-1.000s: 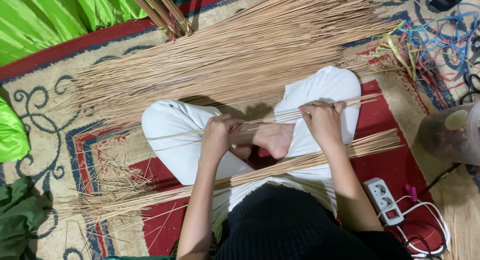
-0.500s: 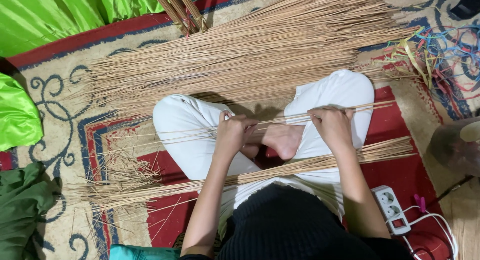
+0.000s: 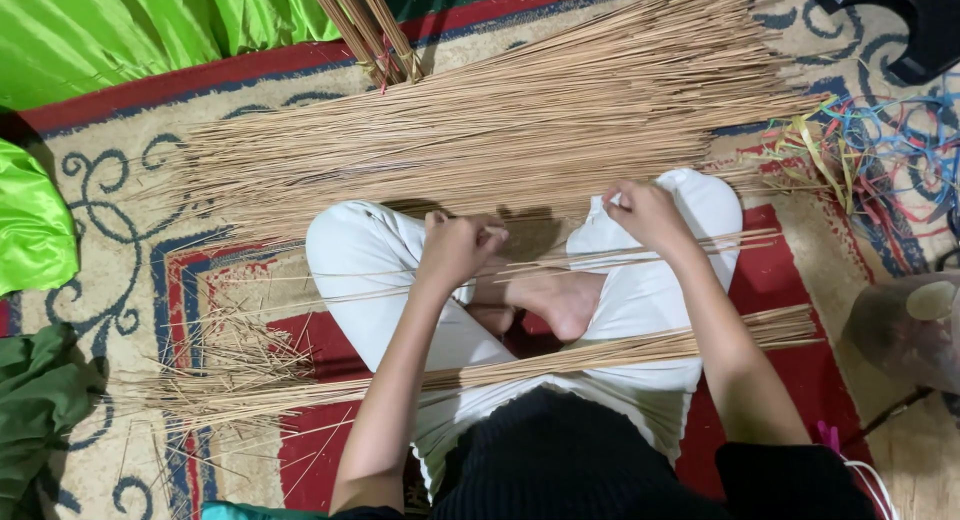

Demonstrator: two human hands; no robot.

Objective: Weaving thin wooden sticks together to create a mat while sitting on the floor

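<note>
I sit cross-legged in white trousers on a patterned carpet. My left hand (image 3: 458, 248) and my right hand (image 3: 645, 212) are both closed on a few thin tan sticks (image 3: 640, 255) that stretch across my knees, from left of my left knee to the right. A big pile of long tan sticks (image 3: 500, 130) lies on the carpet just beyond my knees. A second, smaller bundle of sticks (image 3: 560, 358) lies across my lap, closer to my body.
Bright green cloth (image 3: 120, 30) fills the upper left. A tied stick bundle (image 3: 365, 25) juts in from the top. Coloured plastic strings (image 3: 880, 145) lie at the right. A clear plastic container (image 3: 905, 330) stands at right. Broken stick scraps (image 3: 230, 365) litter the left.
The view has shifted a little. Both hands have stayed closed on the thin sticks; the right hand has moved slightly forward, toward the big pile.
</note>
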